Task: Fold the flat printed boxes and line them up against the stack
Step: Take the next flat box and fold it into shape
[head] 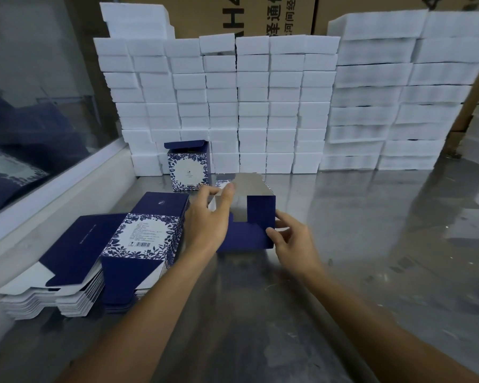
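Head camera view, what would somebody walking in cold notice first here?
Probably the wall of white foam blocks stacked across the back of the steel table. Then the two hands at centre: the left hand and right hand both grip a half-folded navy box. One finished floral box stands against the blocks, and a pile of flat printed boxes lies at left.

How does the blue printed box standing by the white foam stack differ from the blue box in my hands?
The standing blue floral box sits upright, formed, untouched against the white foam stack. The half-folded blue box lies tilted, flaps open, gripped by the left hand and right hand. Both are navy card.
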Motion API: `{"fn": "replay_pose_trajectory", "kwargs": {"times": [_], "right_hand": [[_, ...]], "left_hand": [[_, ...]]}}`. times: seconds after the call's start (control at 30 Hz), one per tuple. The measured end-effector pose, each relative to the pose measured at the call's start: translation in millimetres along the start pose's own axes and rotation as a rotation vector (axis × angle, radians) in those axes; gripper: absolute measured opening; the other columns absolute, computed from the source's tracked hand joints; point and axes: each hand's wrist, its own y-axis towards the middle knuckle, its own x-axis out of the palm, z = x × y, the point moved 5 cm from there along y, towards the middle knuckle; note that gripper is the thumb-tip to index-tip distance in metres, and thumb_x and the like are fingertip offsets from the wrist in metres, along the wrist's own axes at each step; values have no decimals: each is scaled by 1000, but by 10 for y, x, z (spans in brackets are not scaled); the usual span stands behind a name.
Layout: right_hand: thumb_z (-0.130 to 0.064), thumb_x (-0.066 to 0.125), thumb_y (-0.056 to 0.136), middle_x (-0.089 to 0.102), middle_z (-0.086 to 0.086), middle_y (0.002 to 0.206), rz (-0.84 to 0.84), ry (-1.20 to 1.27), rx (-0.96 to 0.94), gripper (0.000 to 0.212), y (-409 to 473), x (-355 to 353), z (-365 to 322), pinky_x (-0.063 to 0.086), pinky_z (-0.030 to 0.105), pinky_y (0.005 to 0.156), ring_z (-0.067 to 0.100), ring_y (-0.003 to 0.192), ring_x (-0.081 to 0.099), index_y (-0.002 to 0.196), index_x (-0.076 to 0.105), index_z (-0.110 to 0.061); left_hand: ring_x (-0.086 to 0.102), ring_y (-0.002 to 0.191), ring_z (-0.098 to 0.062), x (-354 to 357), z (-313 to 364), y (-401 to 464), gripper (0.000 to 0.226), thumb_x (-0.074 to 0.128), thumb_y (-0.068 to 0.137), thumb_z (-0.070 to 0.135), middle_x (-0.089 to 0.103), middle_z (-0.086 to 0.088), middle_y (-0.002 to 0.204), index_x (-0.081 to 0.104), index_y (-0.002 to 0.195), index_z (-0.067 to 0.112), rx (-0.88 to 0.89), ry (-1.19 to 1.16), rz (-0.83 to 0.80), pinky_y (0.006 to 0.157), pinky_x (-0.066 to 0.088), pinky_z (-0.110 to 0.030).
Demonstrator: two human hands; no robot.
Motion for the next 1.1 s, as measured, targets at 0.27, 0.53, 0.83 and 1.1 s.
{"fn": "replay_pose_trajectory", "kwargs": {"times": [0.27,0.53,0.83,1.1], "right_hand": [[-61,54,91,64,-7,117,-77,-91,-22,70,-57,17,-53,61,36,82,9,96,68,149,14,-56],[-51,53,96,55,-3,116,99,-155,-97,20,209,9,-319,48,28,84,-4,93,47,97,58,-31],[-45,57,98,57,2,94,163,-200,-85,33,358,-11,-350,43,27,72,6,80,52,72,49,-27],[-47,60,96,62,5,95,149,-143,-71,39,359,14,-353,53,45,86,18,87,60,85,66,-11]], "left_hand": [[56,98,-10,93,-137,-149,46,39,89,68,62,9,102,58,102,27,203,20,-14,80,41,-28],[52,110,-1,103,-304,-186,50,30,92,63,59,12,118,60,119,33,206,-96,-86,93,40,-20],[60,120,-14,122,-455,-162,54,24,90,70,59,8,135,55,130,50,-81,-433,-350,94,54,-41],[61,82,-21,63,-328,52,8,61,95,17,65,0,95,54,97,19,271,104,1,72,52,-43]]}}
